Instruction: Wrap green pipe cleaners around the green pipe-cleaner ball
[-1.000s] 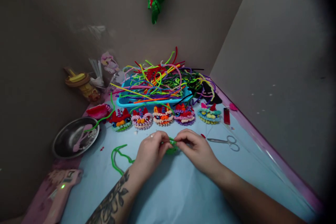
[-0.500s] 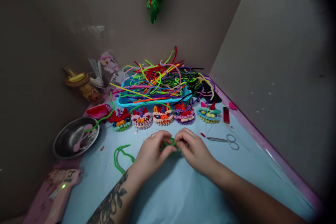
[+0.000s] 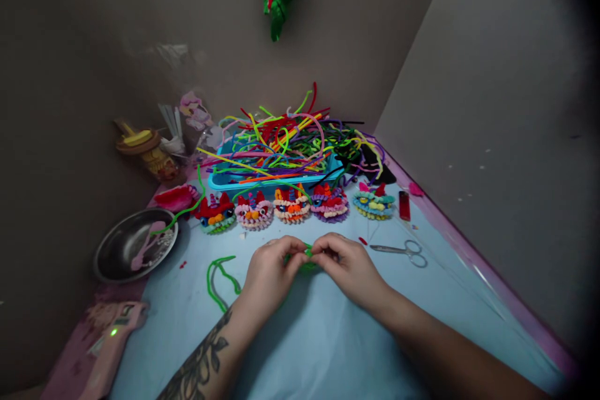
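My left hand and my right hand meet over the blue table cover, thumbs and fingers pinched together. Between their fingertips is a green pipe cleaner, bent or coiled; most of it is hidden by my fingers. Left of my left wrist, a loose bent length of green pipe cleaner lies on the cover. Beyond my hands stands a row of colourful pipe-cleaner lion heads, among them a red one, an orange and cream one and a blue and yellow one.
A blue tray heaped with pipe cleaners stands at the back. Scissors and a red lighter lie to the right. On the left are a metal bowl with pink tweezers-like tool, a pink glue gun and a cup.
My fingertips have drawn closer together around the green pipe cleaner, and the left thumb has shifted slightly. The loose green piece has moved a little to the right in view.
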Motion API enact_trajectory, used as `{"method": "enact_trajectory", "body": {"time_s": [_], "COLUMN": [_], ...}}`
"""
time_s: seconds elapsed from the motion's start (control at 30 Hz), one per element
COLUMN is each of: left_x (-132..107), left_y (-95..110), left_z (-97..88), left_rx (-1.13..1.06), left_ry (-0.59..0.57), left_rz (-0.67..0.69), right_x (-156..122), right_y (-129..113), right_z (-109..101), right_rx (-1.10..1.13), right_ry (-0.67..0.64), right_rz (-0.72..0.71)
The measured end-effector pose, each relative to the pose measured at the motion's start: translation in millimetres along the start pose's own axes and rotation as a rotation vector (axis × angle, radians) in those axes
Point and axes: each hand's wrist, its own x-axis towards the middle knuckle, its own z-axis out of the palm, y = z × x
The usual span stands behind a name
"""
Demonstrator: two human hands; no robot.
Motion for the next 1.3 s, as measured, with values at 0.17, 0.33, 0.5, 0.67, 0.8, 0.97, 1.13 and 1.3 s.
{"method": "enact_trajectory", "body": {"time_s": [0.17, 0.33, 0.5, 0.67, 0.8, 0.97, 1.13, 1.3], "left_x": [-0.1, -0.3, -0.1, -0.8, 0.6, 2.4, 1.7, -1.4], "left_y": [-3.6, -5.2, -7.3, -4.8, 0.8, -1.4, -4.8, -1.1], "left_z": [0.7, 3.1, 5.4, 2.9, 1.3, 5.4, 7.5, 6.6], "left_rx": [-0.093, -0.118, -0.065, -0.199, -0.253, -0.306, -0.311, -0.106], "left_ry": [-0.038, -0.065, -0.113, -0.146, -0.108, -0.072, -0.081, 0.03], "left_rz": [-0.022, -0.051, -0.026, -0.036, -0.085, -0.12, -0.102, -0.006], "right_x": [-0.1, -0.2, 2.2, 3.4, 3.2, 1.7, -0.9, -0.6], "right_y": [1.7, 4.0, 4.6, 5.3, 5.9, 5.0, 4.9, 4.3], "right_z": [0.2, 1.4, -1.0, -2.2, -2.2, -0.7, 3.1, 4.3], "right_rx": [-0.022, -0.025, -0.065, -0.125, -0.142, -0.16, -0.188, -0.124], "right_ry": [-0.008, -0.017, -0.082, -0.077, -0.075, -0.077, -0.08, -0.016], "right_rz": [-0.032, -0.003, -0.104, -0.127, -0.134, -0.154, -0.229, -0.129]}}
